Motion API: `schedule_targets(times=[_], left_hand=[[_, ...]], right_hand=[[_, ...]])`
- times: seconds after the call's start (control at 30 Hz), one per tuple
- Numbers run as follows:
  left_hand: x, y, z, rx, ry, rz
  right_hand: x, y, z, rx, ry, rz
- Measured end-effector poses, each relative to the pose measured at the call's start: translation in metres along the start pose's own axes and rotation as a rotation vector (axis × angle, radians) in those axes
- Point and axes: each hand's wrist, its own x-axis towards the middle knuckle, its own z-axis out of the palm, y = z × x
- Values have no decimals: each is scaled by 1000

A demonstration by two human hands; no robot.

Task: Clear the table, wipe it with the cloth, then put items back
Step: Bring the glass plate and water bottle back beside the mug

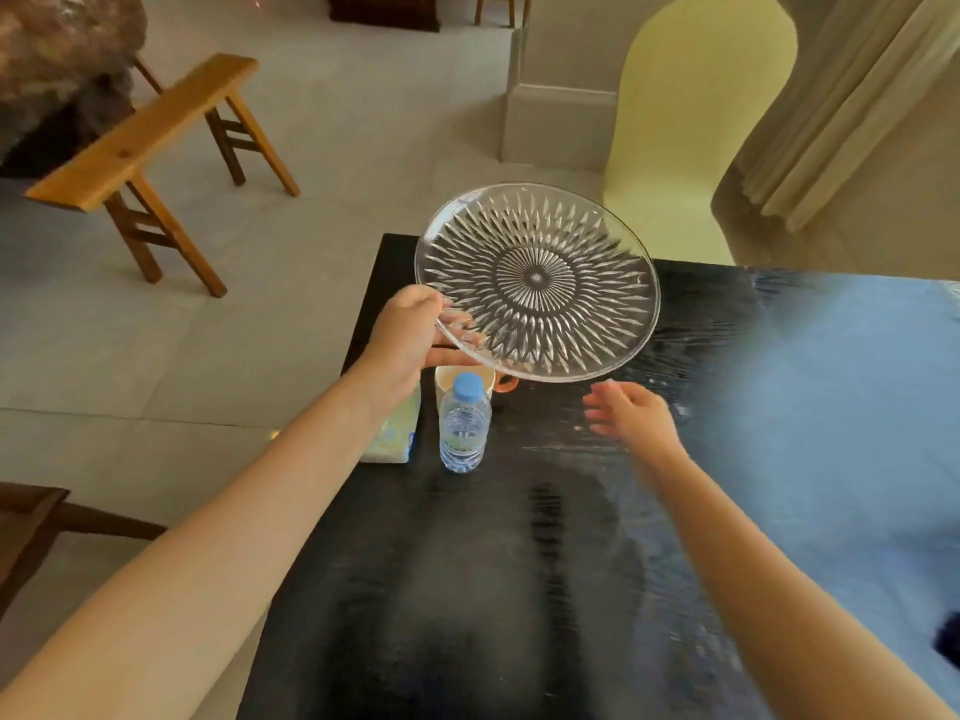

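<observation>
We are pinching the near left rim of the cut-glass plate [537, 280] with our left hand [402, 345], thumb on top and fingers underneath, holding it tilted in the air above the far left corner of the dark table [467, 589]. Our right hand [631, 415] is hovering just below the plate's near edge, blurred, fingers loosely spread and gripping nothing. A water bottle [465, 426] is standing upright near the table's left edge, a mug [462, 379] just behind it and a tissue pack [397, 428] at its left.
</observation>
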Motion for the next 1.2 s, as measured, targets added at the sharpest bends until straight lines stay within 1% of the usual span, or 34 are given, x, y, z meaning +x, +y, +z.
schedule_targets(times=[0.07, 0.1, 0.17, 0.27, 0.33, 0.4, 0.47, 0.53, 0.6, 0.83, 0.97, 1.07, 1.2], left_hand=[[-1, -5, 20, 24, -8, -17], [-3, -8, 30, 29, -12, -28], [-6, -14, 49, 30, -28, -56], [-9, -28, 75, 45, -53, -91], [-10, -42, 89, 7, -58, -126], [-11, -61, 101, -57, -58, -195], [-11, -84, 109, -69, -70, -285], [-11, -106, 114, -50, -110, -377], [-8, -124, 115, -53, -120, -433], [13, -171, 103, 7, 27, -608], [21, -187, 100, 89, 48, -587], [26, -202, 94, 166, 74, -572], [25, -213, 88, 324, 87, -533]], right_hand=[[3, -21, -34, 267, 39, 12], [4, -30, -48, 351, 50, 15], [5, -41, -69, 410, 82, 11], [10, -34, -89, 274, 168, -43], [18, -16, -98, 202, 214, -42], [28, 8, -104, 180, 257, 7], [38, 34, -107, 179, 282, 72], [44, 62, -106, 192, 285, 126], [47, 83, -104, 210, 279, 165], [54, 120, -86, 256, 218, 293], [62, 132, -79, 238, 217, 345], [64, 137, -75, 218, 185, 367], [66, 143, -69, 66, 130, 376]])
